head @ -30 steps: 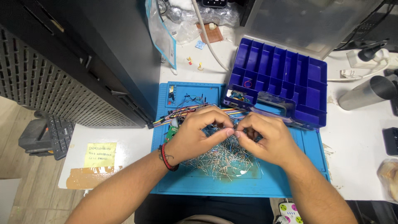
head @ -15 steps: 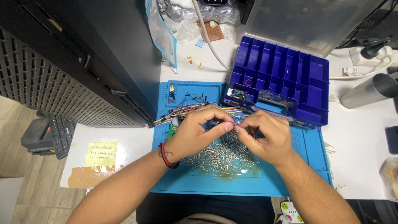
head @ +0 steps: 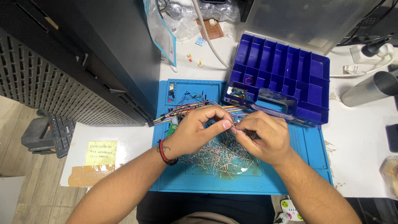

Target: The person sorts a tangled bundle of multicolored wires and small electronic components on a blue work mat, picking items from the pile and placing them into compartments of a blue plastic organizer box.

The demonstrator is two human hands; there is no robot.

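My left hand [head: 195, 132] and my right hand [head: 263, 137] meet fingertip to fingertip over a blue work mat [head: 306, 166]. Between the pinched fingers sits a small wire-legged electronic part [head: 232, 125]; both hands grip it. A heap of loose thin-legged components [head: 219, 157] lies on the mat right under the hands. A red and black band circles my left wrist. Coloured jumper wires [head: 186, 108] run across the mat just behind my left hand.
A dark blue compartment box [head: 286, 70] stands open behind the mat, a small circuit board in one cell. A metal cylinder [head: 369, 89] lies at the right. A black cabinet [head: 62, 62] fills the left. A yellow note [head: 101, 152] sticks on the white table.
Both hands have stayed over the heap. The fingertips have shifted slightly and are pinched closer together on the small part.
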